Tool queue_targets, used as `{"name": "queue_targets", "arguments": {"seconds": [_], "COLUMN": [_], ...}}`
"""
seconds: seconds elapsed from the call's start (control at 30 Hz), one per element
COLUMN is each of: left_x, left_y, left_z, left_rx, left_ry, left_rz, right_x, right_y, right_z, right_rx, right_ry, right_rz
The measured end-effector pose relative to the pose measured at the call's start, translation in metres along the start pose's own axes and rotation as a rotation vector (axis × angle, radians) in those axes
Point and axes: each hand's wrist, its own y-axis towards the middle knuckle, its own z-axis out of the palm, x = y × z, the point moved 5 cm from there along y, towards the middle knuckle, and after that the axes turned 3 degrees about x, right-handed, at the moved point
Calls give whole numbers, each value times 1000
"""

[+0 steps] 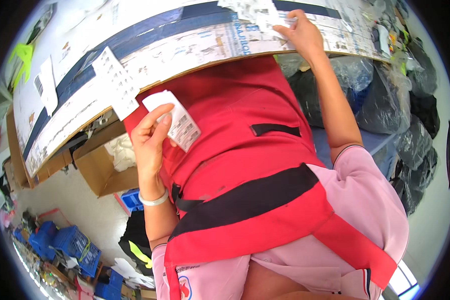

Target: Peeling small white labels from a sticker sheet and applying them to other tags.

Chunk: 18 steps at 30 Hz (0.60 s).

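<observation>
My left hand (pixel 152 132) is closed around a small stack of white printed labels (pixel 184 131), held in front of the red apron (pixel 230 120) just below the table edge. A strip of white labels (pixel 116 82) lies close by, its lower end hanging over that edge. Farther off, my right hand (pixel 305 36) is at the pile of white labels (pixel 250 9) on the table. Its thumb and forefinger grip a white label (pixel 271 24) there, one finger on each side. A pale bracelet (pixel 154 199) circles my left wrist.
The worn white table (pixel 185 47) has dark blue tape strips. Another white slip (pixel 47 86) and yellow-green straps (pixel 22 60) lie at its left. An open cardboard box (pixel 102 167) and blue crates (pixel 80 245) stand on the left floor; dark plastic bags (pixel 385 102) crowd the right.
</observation>
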Motion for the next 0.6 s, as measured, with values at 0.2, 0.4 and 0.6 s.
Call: {"name": "queue_targets", "arguments": {"seconds": [0.2, 0.4, 0.6], "left_x": [0, 0, 18], "left_y": [3, 4, 1], "left_z": [3, -1, -4], "left_rx": [-39, -23, 57], "left_ry": [-36, -183, 0], "left_rz": [-18, -17, -81], "right_x": [130, 185, 190], "right_y": [-79, -124, -122], "right_z": [23, 65, 71], "right_rx": [708, 1166, 1067], "right_ry": [799, 1050, 1171], "right_rz": [-115, -136, -78]}}
